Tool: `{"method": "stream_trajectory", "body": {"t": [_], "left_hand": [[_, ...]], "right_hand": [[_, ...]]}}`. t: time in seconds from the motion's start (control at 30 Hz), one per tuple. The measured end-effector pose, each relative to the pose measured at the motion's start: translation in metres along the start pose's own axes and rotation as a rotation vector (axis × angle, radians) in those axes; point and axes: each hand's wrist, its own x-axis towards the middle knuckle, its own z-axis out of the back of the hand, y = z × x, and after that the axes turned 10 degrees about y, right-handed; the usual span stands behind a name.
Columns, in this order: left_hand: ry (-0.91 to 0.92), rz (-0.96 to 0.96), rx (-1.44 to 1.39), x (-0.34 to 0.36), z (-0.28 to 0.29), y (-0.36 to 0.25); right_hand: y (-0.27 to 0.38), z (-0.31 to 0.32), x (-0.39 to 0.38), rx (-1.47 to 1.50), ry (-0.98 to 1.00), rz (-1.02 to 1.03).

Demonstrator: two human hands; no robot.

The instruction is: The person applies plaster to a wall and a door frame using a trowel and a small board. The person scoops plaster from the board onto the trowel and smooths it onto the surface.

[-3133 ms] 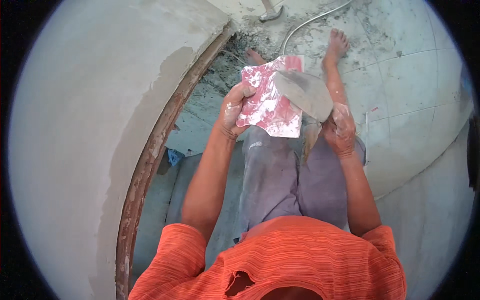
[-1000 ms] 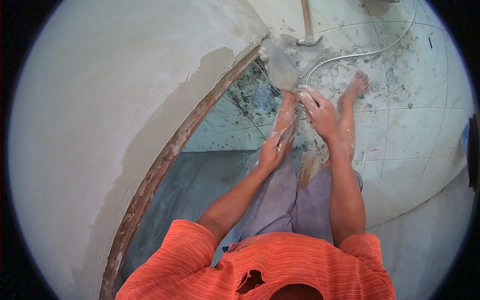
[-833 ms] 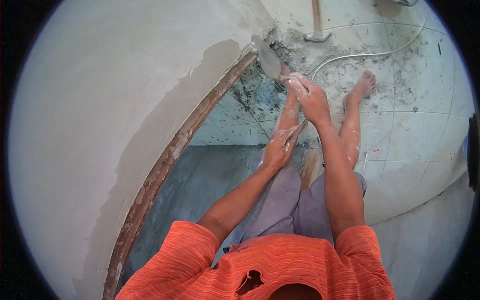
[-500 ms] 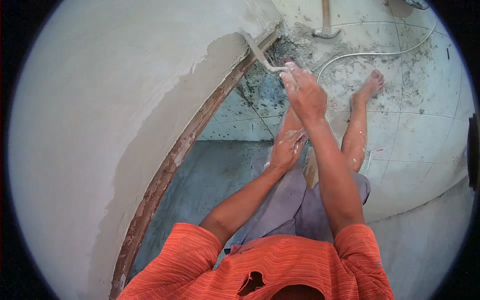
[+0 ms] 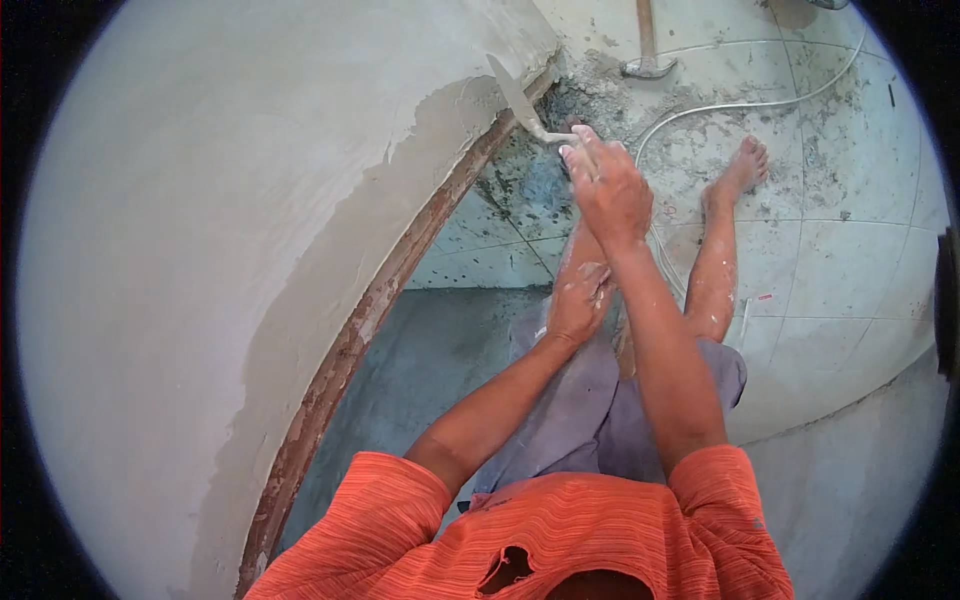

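Trowel [image 5: 515, 97] at the wall edge, right hand [image 5: 612, 195] on its handle

Nearest to the view is the orange shirt [image 5: 600, 520] of the person, with one torn hole near the neck, and after it the grey trousers [image 5: 560, 410]. Both forearms go forward, the right one being placed higher and reaching farther.

The left hand [image 5: 580, 300] is in front of the left shin [image 5: 583, 250], with whitish smears on the fingers. These fingers are bent inward and partly hidden by the right forearm, so I cannot tell if they grasp something.

The right hand is closed around the trowel's handle, and its fingertips are also white. The blade is seen nearly from its edge and points up and to the left. It lies across the border of the wall [image 5: 180, 250], over a darker band [image 5: 300, 270] of plaster; how firmly it presses, I cannot tell. Along this border runs a rough brown strip [image 5: 350, 345].

Farther, the bare right foot [image 5: 748, 163] stands on pale floor tiles [image 5: 850, 260]. Beyond the trowel is grey debris [image 5: 600, 95], beside it a light cable [image 5: 740, 105] makes a curve, and at the top lies a hammer [image 5: 646, 40], its head turned toward the person.
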Motion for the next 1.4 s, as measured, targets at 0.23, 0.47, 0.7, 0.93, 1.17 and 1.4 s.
{"method": "stream_trajectory", "body": {"t": [0.23,0.47,0.7,0.93,1.17,1.4], "left_hand": [[0.041,0.045,0.021,0.000,0.000,-0.002],[0.236,0.029,-0.077,0.027,0.031,-0.018],[0.010,-0.117,-0.079,0.005,0.010,-0.008],[-0.009,-0.060,0.047,0.006,0.002,-0.017],[-0.065,-0.101,0.185,0.002,-0.003,-0.006],[-0.049,-0.051,0.013,0.007,-0.003,-0.015]], "right_hand": [[0.014,0.002,-0.031,-0.015,0.030,0.129],[0.079,0.046,-0.101,0.097,0.092,0.251],[0.051,0.041,-0.070,0.142,-0.002,0.113],[-0.006,0.006,0.000,-0.017,0.022,0.045],[0.050,0.029,-0.056,0.028,0.063,0.276],[0.096,0.084,-0.128,0.379,0.275,0.356]]}}
